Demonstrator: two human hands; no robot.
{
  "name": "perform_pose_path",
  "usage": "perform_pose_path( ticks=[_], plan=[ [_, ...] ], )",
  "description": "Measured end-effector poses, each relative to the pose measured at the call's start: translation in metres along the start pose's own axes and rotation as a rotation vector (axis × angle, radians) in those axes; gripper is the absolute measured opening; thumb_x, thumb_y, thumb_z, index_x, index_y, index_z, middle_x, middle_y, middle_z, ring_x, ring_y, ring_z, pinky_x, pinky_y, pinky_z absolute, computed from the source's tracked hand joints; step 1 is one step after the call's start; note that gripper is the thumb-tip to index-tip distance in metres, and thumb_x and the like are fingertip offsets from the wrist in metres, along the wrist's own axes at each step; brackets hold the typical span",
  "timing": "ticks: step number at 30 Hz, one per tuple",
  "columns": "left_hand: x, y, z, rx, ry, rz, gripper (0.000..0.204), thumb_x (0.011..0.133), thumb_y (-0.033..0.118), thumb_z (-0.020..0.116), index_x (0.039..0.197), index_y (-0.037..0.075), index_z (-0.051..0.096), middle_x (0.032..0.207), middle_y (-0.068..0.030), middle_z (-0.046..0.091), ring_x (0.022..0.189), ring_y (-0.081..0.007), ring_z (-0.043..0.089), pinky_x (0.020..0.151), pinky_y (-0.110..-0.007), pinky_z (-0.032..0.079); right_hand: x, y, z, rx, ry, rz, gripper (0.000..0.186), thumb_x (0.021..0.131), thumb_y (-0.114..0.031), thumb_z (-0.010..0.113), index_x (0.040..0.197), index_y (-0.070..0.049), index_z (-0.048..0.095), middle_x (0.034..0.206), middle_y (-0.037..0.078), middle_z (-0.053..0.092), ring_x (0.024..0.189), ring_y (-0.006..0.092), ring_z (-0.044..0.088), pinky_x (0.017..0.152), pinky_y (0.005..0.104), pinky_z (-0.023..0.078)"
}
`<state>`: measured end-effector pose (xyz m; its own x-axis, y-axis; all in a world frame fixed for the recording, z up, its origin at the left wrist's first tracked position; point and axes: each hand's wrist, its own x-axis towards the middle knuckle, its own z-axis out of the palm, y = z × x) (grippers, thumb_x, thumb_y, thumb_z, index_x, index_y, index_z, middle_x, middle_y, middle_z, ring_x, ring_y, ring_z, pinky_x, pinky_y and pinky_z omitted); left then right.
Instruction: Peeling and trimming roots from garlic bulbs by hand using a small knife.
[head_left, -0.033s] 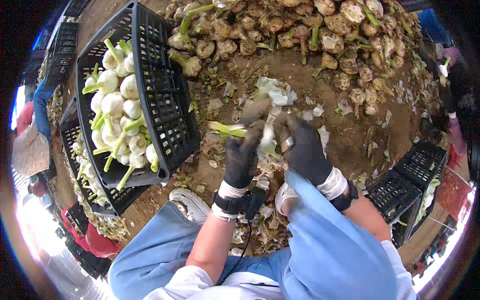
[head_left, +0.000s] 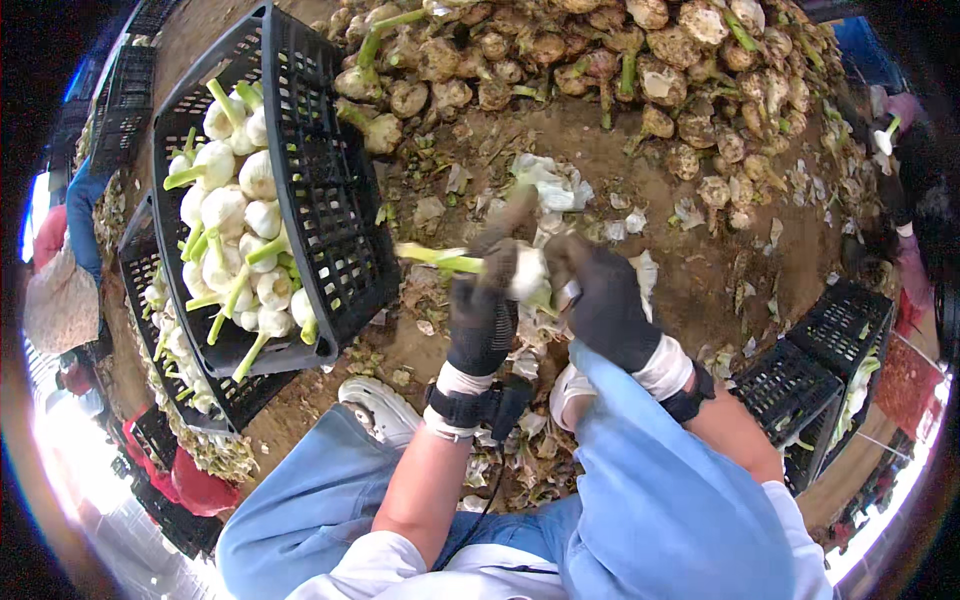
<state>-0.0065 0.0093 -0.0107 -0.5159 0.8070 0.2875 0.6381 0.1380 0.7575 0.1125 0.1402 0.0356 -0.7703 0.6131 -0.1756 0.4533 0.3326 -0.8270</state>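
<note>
A white garlic bulb (head_left: 529, 275) with a green stem (head_left: 445, 259) pointing left is held low over the ground, in front of my knees. My left hand (head_left: 487, 300), in a dark, dirt-stained glove, is closed around the bulb at its stem side. On the bulb's right side is my right hand (head_left: 607, 305), also in a dark glove, with curled fingers close to the root end. A small shiny metal piece (head_left: 571, 291) shows at the right fingers; its kind cannot be made out. Motion blurs the fingertips of both hands.
A black plastic crate (head_left: 335, 210) of cleaned garlic stands tilted at the left, overlapping another crate (head_left: 225, 395). Unpeeled, soil-covered garlic (head_left: 600, 70) is heaped at the far side. Loose skins (head_left: 552, 185) litter the ground. More black crates (head_left: 790, 385) stand at right; other people sit near both edges.
The garlic bulb shows more fully between my hands, and its stem reaches farther left. My fingers have shifted slightly around it; the arms stay nearly in place.
</note>
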Motion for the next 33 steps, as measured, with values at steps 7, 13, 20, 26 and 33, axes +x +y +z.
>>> perform_pose_path(
  ticks=[7, 13, 20, 26, 33],
  plan=[
    [0.025, 0.016, -0.012, -0.224, -0.015, -0.133, 0.05, 0.083, 0.0, 0.065, 0.131, 0.003, 0.055, 0.124, -0.0165, 0.06, 0.117, -0.0325, 0.057, 0.102, -0.043, 0.041, 0.001, -0.011, -0.01, 0.314, 0.064, 0.003, 0.037, 0.076, -0.005, 0.059, 0.113, -0.004, 0.061, 0.106, 0.021, 0.065, 0.096, 0.0399, 0.064, 0.082, 0.0443, 0.053],
    [0.035, 0.014, -0.003, -0.538, -0.046, -0.221, 0.047, 0.079, 0.002, 0.071, 0.124, 0.003, 0.057, 0.119, -0.0173, 0.061, 0.117, -0.0328, 0.056, 0.102, -0.043, 0.042, 0.001, -0.006, -0.011, 0.001, 0.026, -0.108, 0.028, 0.073, -0.007, 0.061, 0.101, -0.006, 0.06, 0.087, 0.018, 0.065, 0.078, 0.0407, 0.064, 0.067, 0.0474, 0.051],
    [0.006, 0.016, -0.011, -0.013, 0.116, -0.158, 0.052, 0.073, -0.002, 0.075, 0.121, 0.0, 0.054, 0.118, -0.0138, 0.062, 0.106, -0.0249, 0.062, 0.093, -0.036, 0.051, -0.014, 0.023, 0.015, -0.189, -0.026, -0.212, 0.034, 0.078, -0.012, 0.064, 0.111, -0.005, 0.062, 0.097, 0.019, 0.066, 0.089, 0.0387, 0.065, 0.078, 0.0436, 0.053],
    [0.032, 0.026, -0.008, -0.679, -0.042, -0.509, 0.076, 0.083, 0.007, 0.069, 0.147, 0.001, 0.029, 0.141, -0.0195, 0.051, 0.113, -0.0263, 0.061, 0.095, -0.035, 0.05, -0.004, -0.008, -0.008, 0.018, 0.1, -0.215, 0.03, 0.085, -0.016, 0.068, 0.111, -0.004, 0.061, 0.1, 0.016, 0.066, 0.09, 0.0331, 0.067, 0.077, 0.0397, 0.054],
    [0.033, 0.023, -0.007, -0.084, -0.09, -0.365, 0.031, 0.077, 0.006, 0.072, 0.106, 0.0, 0.059, 0.104, -0.016, 0.062, 0.094, -0.0284, 0.063, 0.084, -0.036, 0.05, 0.014, 0.004, 0.009, 0.093, 0.146, -0.095, 0.014, 0.091, -0.012, 0.064, 0.101, -0.003, 0.061, 0.089, 0.016, 0.064, 0.082, 0.0287, 0.066, 0.072, 0.0364, 0.051]
  ],
)
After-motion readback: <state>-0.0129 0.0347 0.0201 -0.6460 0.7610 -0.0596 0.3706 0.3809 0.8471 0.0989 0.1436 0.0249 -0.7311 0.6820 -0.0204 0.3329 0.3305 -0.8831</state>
